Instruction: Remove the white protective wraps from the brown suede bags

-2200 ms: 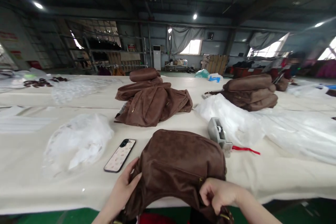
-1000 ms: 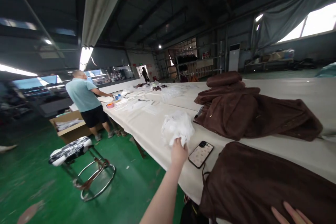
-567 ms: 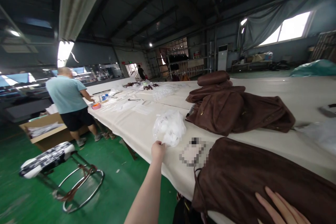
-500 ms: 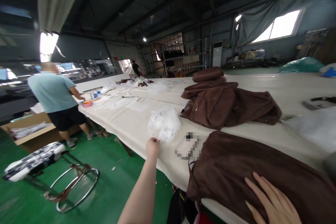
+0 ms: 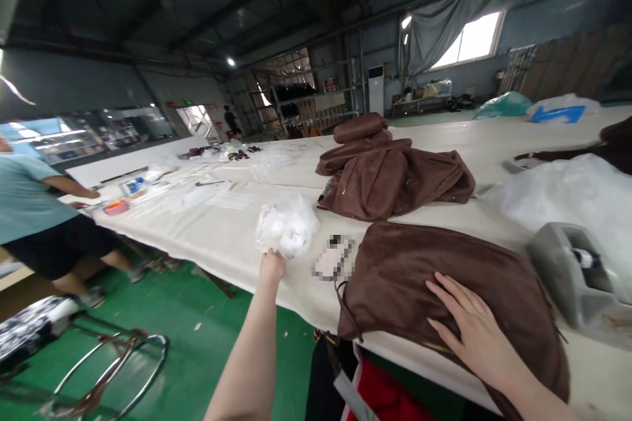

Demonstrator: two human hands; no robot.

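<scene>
My left hand is stretched out to the left and pinches the edge of a bunch of clear plastic bags lying on the long cream table. My right hand lies flat, fingers spread, on a brown suede bag at the table's near edge. A phone lies between the plastic bunch and the bag.
A pile of brown bags sits further back. A grey tape dispenser and loose clear plastic lie to the right. A person in a teal shirt stands at the table's far left. A stool stands on the green floor.
My view swung left, then partly back. My left hand left the bag, reached out and took hold of the plastic bunch. My right hand let go of the bag's edge and now rests flat on it.
</scene>
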